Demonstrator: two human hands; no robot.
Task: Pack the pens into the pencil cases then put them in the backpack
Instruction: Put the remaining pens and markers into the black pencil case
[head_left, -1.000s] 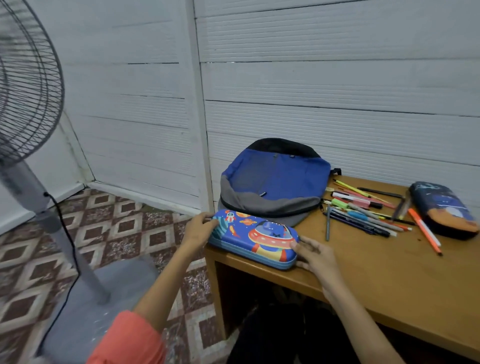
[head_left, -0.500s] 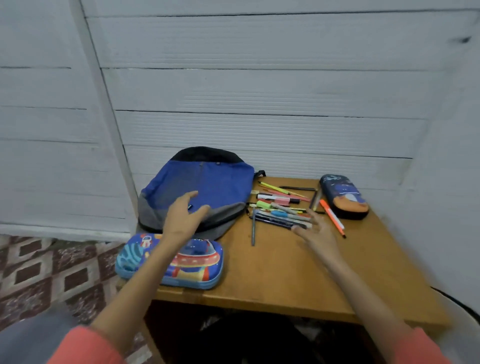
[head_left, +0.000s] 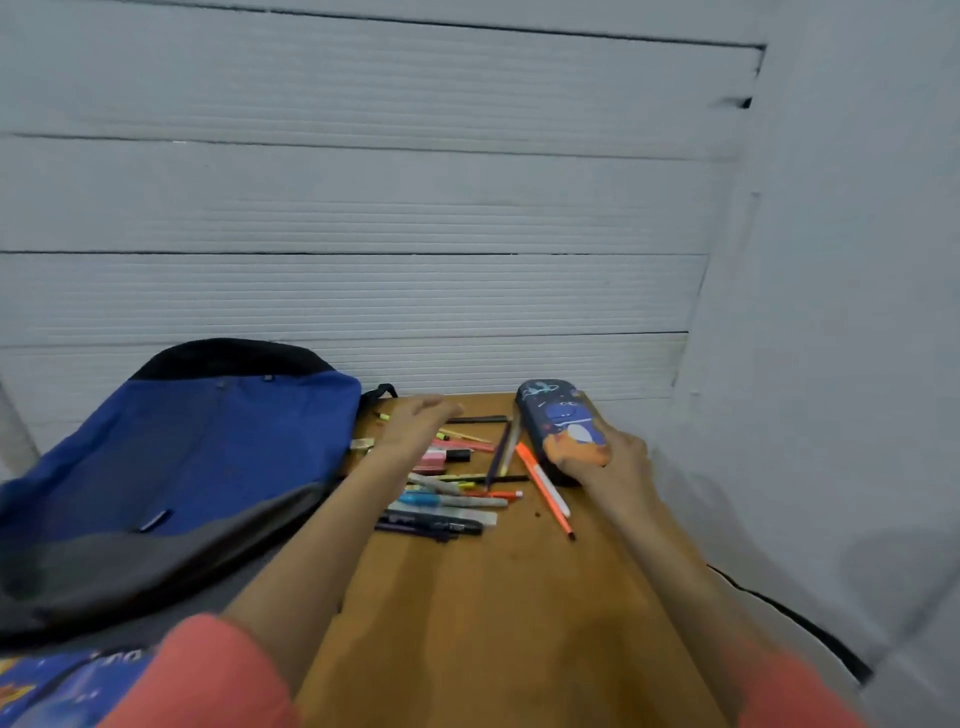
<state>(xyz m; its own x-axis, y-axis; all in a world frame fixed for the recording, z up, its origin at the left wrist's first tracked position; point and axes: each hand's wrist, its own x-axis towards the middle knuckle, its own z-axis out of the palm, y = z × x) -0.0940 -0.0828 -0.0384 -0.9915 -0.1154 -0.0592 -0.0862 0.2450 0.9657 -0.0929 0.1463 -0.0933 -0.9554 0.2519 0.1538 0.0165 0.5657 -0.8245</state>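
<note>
Pens, mixed-colour plastic, lie centre-frame; right hand grips dark-blue oval pencil case, presumably for filling; left hand hovers open.

One blue backpack. Two pencil cases: the dark pencil case right of the backpack, the colourful pencil case in front of it. Pens heaped right of it: over ten, exact count unclear.

You work in dim, even, bluish light with only faint, soft shadows. Motion blur smears your left hand, the sleeves at the bottom edge are soft, and the wall seams bow with wide-angle distortion.
</note>
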